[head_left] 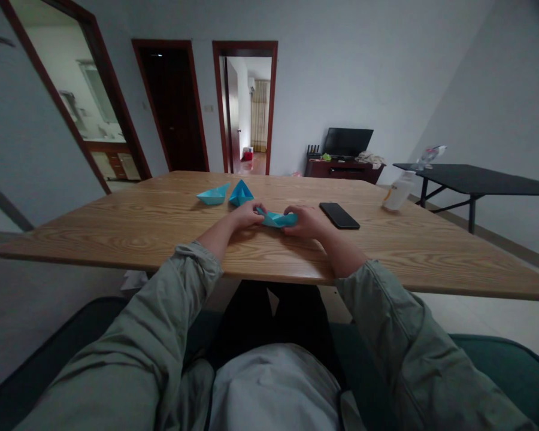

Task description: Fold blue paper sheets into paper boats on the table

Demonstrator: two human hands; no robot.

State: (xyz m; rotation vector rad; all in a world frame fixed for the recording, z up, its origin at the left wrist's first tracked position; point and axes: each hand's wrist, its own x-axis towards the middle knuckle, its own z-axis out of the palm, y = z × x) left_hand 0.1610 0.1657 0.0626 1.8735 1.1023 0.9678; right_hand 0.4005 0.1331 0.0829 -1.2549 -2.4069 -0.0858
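While two paper boats (213,194) are sitting toward the far side of the table (363,251), the left hand (247,215) and right hand (306,221) are pinching opposite ends of a folded blue paper (277,220).

Pale grey walls (341,78) enclose the room. A dark wooden door (170,108) and an open doorway (247,108) stand at twelve o'clock, a television (348,142) sits on a low wooden cabinet (341,172) at one o'clock, and a black folding table (476,185) stands at three o'clock.

A folded paper boat (277,219) sits between the left hand (247,214) and right hand (306,221) on the wooden table (117,230); two more paper boats (213,194) lie behind it. A phone (339,215) lies right of the right hand; a bottle (399,190) lies farther right.
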